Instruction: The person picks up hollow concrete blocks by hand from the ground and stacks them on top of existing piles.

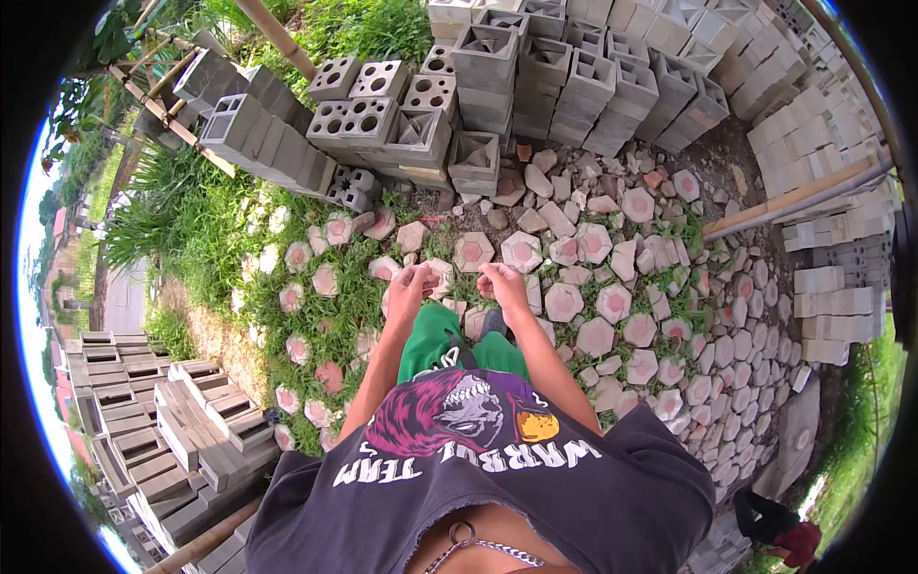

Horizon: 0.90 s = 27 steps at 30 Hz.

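Both of my hands are raised in front of me over the paved ground, a short gap between them. My left hand (411, 285) is closed, fingers curled in and thumb pressed against them. My right hand (502, 284) is curled in the same way, its thumb meeting the fingers. Nothing shows in either hand. Below and beyond them lie hexagonal pavers with reddish centres, among them one paver (473, 252) just past the gap between my hands. Grass grows between the pavers.
Hollow concrete blocks (483, 57) stand stacked ahead, beside round-holed vent blocks (368, 120). Broken rubble (550, 187) lies at their foot. Concrete frames (182, 421) are piled at left. A bamboo pole (794, 196) crosses at right. Another person (779, 531) is at lower right.
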Each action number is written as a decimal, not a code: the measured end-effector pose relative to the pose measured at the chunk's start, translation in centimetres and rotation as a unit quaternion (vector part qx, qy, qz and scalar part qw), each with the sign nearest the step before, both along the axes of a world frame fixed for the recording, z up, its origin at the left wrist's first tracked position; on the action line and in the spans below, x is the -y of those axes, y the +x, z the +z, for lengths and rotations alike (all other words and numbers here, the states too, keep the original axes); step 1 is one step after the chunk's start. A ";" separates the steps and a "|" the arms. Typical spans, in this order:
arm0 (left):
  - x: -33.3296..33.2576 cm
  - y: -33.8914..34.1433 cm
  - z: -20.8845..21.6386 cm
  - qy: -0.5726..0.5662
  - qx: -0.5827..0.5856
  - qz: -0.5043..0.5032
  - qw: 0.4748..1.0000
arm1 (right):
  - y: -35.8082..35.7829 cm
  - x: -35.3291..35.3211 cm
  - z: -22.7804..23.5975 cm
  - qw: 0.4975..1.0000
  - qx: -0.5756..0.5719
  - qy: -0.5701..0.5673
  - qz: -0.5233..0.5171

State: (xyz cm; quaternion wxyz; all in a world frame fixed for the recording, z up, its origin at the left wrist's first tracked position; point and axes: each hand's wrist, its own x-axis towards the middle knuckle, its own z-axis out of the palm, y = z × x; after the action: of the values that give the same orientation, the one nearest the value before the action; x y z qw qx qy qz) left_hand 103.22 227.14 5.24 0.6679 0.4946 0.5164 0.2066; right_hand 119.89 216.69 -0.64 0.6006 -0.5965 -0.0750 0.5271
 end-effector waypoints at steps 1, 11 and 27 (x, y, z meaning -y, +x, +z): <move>-1.0 0.8 -0.7 -0.009 -0.009 -0.003 1.000 | 0.8 -0.7 -0.2 1.000 -0.020 -0.017 -0.004; -18.4 12.6 -5.0 -0.044 0.018 -0.034 0.998 | 13.7 -16.9 -2.3 0.994 0.027 -0.106 0.025; -52.6 32.8 -13.1 0.021 -0.087 -0.101 0.991 | 38.6 -43.7 -5.8 0.964 0.138 -0.227 0.015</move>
State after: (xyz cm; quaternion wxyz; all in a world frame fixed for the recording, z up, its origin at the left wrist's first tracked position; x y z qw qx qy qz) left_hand 136.07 279.69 -7.89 0.6277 0.5742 0.5150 0.1049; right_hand 158.46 260.39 -6.46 0.4251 -0.7833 -0.0445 0.4514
